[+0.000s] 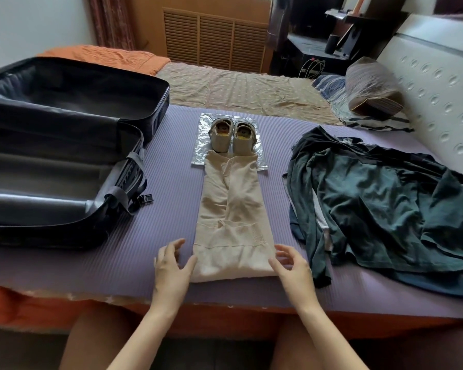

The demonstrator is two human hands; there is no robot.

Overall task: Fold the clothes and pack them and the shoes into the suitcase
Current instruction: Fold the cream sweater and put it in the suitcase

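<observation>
Both hands, left hand (171, 265) and right hand (292, 265), spread-fingered, flank the beige knit leggings (231, 209), a long strip at the ribbed purple mat's (158, 188) near edge. Two beige shoes (231, 136) on crinkly plastic (202, 145) beyond; one black suitcase (64, 145) gapes at the left edge.

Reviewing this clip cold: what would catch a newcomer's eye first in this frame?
Probably the long beige garment laid flat down the middle of the purple mat, with the left hand and right hand open at its near corners. Its far end overlaps a silvery sheet bearing a pair of beige shoes. The open, empty black suitcase fills the left, and a heap of dark clothes lies on the right.
</observation>
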